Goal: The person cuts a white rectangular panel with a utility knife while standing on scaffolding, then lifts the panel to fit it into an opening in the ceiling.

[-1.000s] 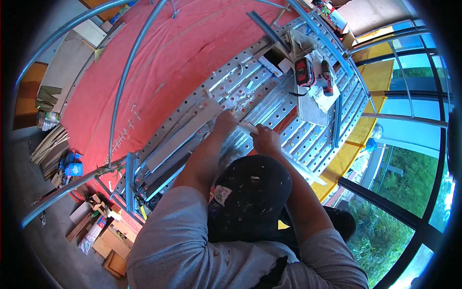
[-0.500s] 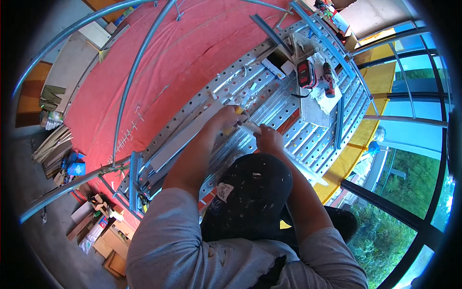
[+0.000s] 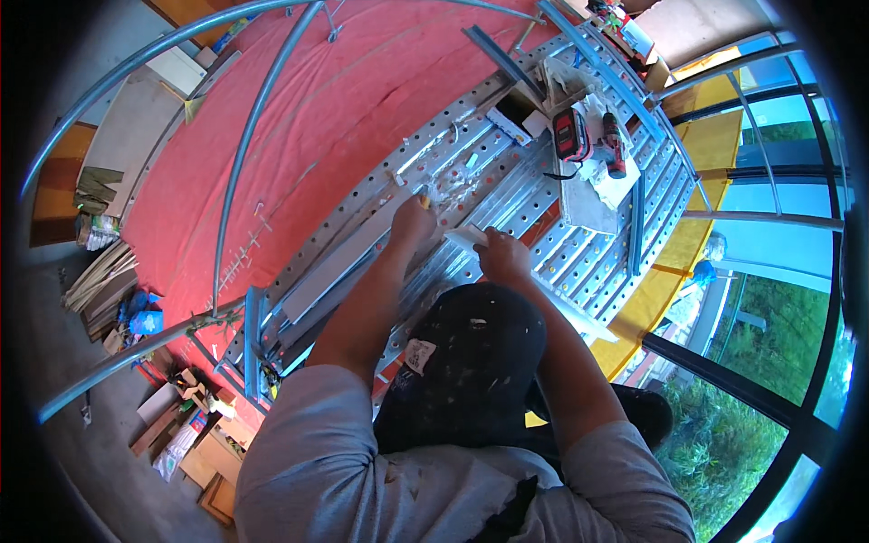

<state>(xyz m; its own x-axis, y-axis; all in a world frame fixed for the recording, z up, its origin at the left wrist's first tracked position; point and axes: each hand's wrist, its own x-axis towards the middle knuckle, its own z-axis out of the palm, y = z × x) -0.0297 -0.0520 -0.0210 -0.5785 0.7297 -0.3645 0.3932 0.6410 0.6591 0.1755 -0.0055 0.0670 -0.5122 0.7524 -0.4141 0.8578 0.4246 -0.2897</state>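
My left hand (image 3: 413, 221) is closed on a yellow-handled tool (image 3: 424, 201), its tip hard to make out, above the perforated metal scaffold deck (image 3: 520, 204). My right hand (image 3: 502, 255) grips a white strip (image 3: 464, 235) that angles across the deck; a white length (image 3: 584, 324) shows beside my right forearm, possibly the same piece. A long pale board (image 3: 335, 262) lies along the deck by my left forearm. My dark, paint-speckled knee (image 3: 462, 362) is between my arms. A red cordless drill (image 3: 614, 145) and battery pack (image 3: 570, 134) rest on paper-covered board beyond my right hand.
Curved tube railings (image 3: 264, 100) border a red sheet (image 3: 181, 226). Metal channels (image 3: 250, 344) stand at the deck's left end. Wood scraps (image 3: 181, 416) lie on the lower floor. Yellow fabric (image 3: 670, 271) and glazed windows (image 3: 760, 335) are at my right. An open box (image 3: 516, 113) sits on the deck.
My left hand, beside the white strip's end a half second ago, has moved left with the yellow-handled tool, leaving a gap. My right hand stays on the strip.
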